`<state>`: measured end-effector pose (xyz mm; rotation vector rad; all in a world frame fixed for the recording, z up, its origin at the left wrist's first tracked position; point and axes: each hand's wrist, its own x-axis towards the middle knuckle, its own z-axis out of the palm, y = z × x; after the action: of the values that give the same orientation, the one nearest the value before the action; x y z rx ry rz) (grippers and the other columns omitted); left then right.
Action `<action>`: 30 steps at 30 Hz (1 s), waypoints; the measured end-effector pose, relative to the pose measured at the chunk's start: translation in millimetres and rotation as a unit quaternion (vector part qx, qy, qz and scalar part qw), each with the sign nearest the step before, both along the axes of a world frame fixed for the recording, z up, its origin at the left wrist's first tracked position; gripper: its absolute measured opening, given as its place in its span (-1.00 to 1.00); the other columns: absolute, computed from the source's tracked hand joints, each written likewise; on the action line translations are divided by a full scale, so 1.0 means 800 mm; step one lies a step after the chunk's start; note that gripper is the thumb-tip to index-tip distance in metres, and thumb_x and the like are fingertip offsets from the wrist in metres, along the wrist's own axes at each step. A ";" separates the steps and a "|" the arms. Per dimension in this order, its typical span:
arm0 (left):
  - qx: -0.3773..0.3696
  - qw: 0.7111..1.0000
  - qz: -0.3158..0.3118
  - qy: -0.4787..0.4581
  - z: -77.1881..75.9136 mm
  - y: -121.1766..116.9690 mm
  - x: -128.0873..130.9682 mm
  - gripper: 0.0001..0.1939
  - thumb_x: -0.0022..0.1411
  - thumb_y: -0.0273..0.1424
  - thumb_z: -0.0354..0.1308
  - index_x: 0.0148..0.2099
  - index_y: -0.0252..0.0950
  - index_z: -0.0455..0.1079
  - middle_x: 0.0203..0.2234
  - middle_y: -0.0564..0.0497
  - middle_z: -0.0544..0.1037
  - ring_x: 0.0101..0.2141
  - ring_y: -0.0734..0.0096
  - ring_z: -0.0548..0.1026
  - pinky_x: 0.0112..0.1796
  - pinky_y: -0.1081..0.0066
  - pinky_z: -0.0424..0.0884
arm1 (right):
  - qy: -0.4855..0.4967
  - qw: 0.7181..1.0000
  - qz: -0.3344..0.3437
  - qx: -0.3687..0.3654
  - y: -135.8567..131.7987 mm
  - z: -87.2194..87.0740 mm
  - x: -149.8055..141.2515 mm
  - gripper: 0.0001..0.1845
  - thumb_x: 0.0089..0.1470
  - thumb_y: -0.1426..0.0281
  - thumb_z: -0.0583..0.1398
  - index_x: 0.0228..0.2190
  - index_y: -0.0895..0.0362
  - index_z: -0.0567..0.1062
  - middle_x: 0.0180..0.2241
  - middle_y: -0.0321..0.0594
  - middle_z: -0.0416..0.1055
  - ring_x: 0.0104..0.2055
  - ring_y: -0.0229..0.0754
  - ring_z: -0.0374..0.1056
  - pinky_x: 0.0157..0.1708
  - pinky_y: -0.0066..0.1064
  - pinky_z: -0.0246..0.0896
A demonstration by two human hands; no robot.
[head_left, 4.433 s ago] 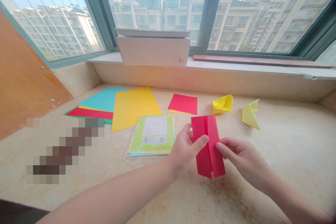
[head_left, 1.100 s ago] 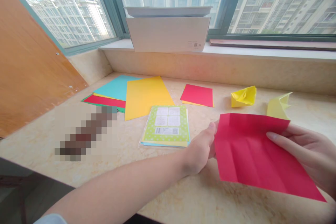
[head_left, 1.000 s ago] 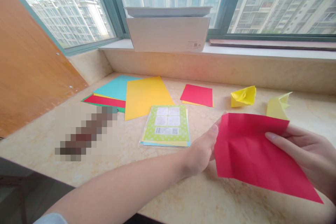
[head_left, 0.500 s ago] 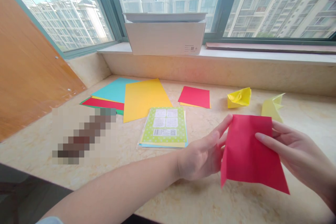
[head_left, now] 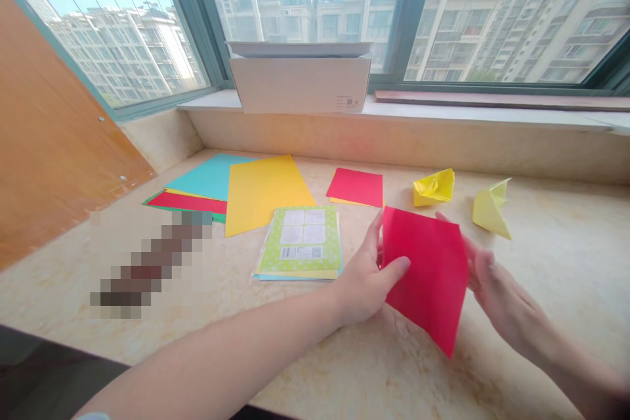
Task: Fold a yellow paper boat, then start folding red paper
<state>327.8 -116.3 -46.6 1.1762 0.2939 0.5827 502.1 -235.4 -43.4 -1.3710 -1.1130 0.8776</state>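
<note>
A sheet of red paper (head_left: 427,269) is held up above the counter, tilted, with a faint crease across it. My left hand (head_left: 367,272) pinches its left side, thumb on the front and fingers behind. At the right edge, my right hand (head_left: 497,289) has its fingers stretched out, some of them behind the sheet; it touches or nearly touches the edge and does not grip it. Beyond the hands stand a yellow folded paper boat (head_left: 434,188) and a pale yellow folded paper piece (head_left: 492,209).
A green dotted paper packet (head_left: 300,239) lies left of my hands. Behind it are a yellow sheet (head_left: 266,193), a blue sheet (head_left: 204,177) and a small red square (head_left: 357,186). A white box (head_left: 300,85) stands on the windowsill. A blurred patch (head_left: 147,269) covers something at left.
The red paper has shifted left and turned. My left thumb has come onto its front, while my right thumb has left the front and that hand has opened at the edge.
</note>
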 end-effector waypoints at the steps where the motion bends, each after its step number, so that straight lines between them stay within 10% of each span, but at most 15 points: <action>1: 0.022 1.000 -0.001 0.003 0.002 -0.002 -0.001 -0.19 0.34 -0.25 0.26 0.47 -0.17 -0.07 0.17 -0.22 0.46 0.12 -0.01 0.47 0.14 -0.04 0.37 | -0.004 1.000 -0.005 0.000 0.002 0.000 -0.003 -0.38 0.38 -0.06 -0.12 0.35 -0.21 0.21 0.26 -0.18 0.37 0.21 0.07 0.39 0.12 -0.06 0.41; 10: -0.050 0.996 -0.065 -0.035 0.004 -0.014 -0.003 -0.33 0.49 0.03 -0.14 0.50 -0.08 -0.04 0.36 -0.11 0.26 0.35 -0.03 0.19 0.28 -0.02 0.17 | -0.020 0.997 -0.074 0.002 0.010 0.015 -0.021 -0.30 0.23 0.09 0.27 0.31 -0.13 0.21 0.08 -0.08 0.53 -0.03 -0.03 0.54 -0.09 -0.25 0.55; 17: -0.091 0.991 -0.099 -0.027 0.006 -0.011 -0.006 -0.17 0.40 -0.22 0.17 0.52 -0.03 -0.21 0.29 -0.16 0.35 0.22 0.03 0.39 0.20 0.00 0.27 | 0.074 0.992 -0.092 -0.031 0.013 0.013 -0.009 -0.23 0.16 0.10 0.33 0.31 -0.08 0.25 0.01 -0.08 0.59 -0.02 0.01 0.56 -0.07 -0.20 0.55; 23: 0.001 0.999 -0.036 0.000 -0.001 -0.005 -0.001 -0.36 0.17 -0.20 0.42 0.20 -0.27 0.29 -0.02 -0.22 0.57 -0.07 0.06 0.58 -0.05 0.12 0.47 | 0.061 0.995 -0.067 -0.049 0.009 0.008 -0.013 -0.53 0.16 0.10 0.34 0.06 -0.01 0.54 -0.08 -0.10 0.63 -0.09 0.01 0.58 -0.15 -0.27 0.57; 30: 0.054 0.997 -0.051 0.011 -0.001 -0.004 -0.004 -0.44 0.23 -0.16 0.36 0.18 -0.32 0.40 0.00 -0.21 0.57 -0.07 0.08 0.58 -0.03 0.14 0.48 | 0.069 0.996 -0.051 -0.032 0.012 0.012 -0.029 -0.63 0.13 0.09 0.36 -0.12 0.03 0.58 -0.19 -0.11 0.65 -0.23 -0.02 0.60 -0.24 -0.25 0.59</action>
<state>324.4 -119.9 -47.0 1.2951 0.2208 0.5021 479.2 -225.4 -33.9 -1.3857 -0.9084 0.9265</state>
